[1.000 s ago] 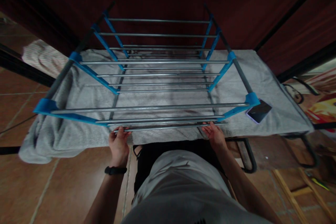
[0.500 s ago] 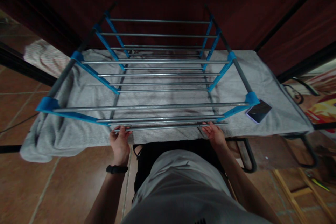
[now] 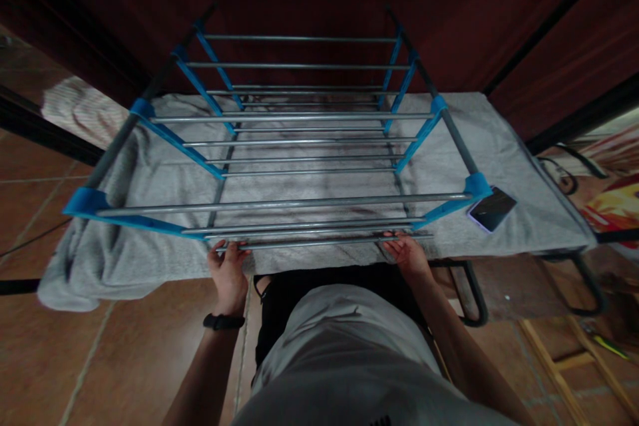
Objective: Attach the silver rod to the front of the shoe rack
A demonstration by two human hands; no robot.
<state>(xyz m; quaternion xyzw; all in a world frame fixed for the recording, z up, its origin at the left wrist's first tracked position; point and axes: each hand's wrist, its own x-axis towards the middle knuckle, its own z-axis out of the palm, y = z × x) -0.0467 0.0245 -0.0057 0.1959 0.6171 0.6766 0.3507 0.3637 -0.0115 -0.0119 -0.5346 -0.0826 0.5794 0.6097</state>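
A metal rack (image 3: 299,203) with grey rods and blue plastic side pieces stands on a grey towel (image 3: 499,146) spread over a low bench. My left hand (image 3: 228,274) grips the left end of the nearest low rod (image 3: 319,240), fingers curled over it. At the same rod's right end is my right hand (image 3: 409,254), fingers curled on it too. A black band sits on my left wrist.
A phone (image 3: 492,209) lies on the towel beside the rack's near right corner. Dark red wall panels stand behind. The bench's black metal legs (image 3: 474,296) show at right, with wooden slats (image 3: 554,363) on the tiled floor.
Almost nothing differs; the view shifted slightly and both hands stay on the near rod.
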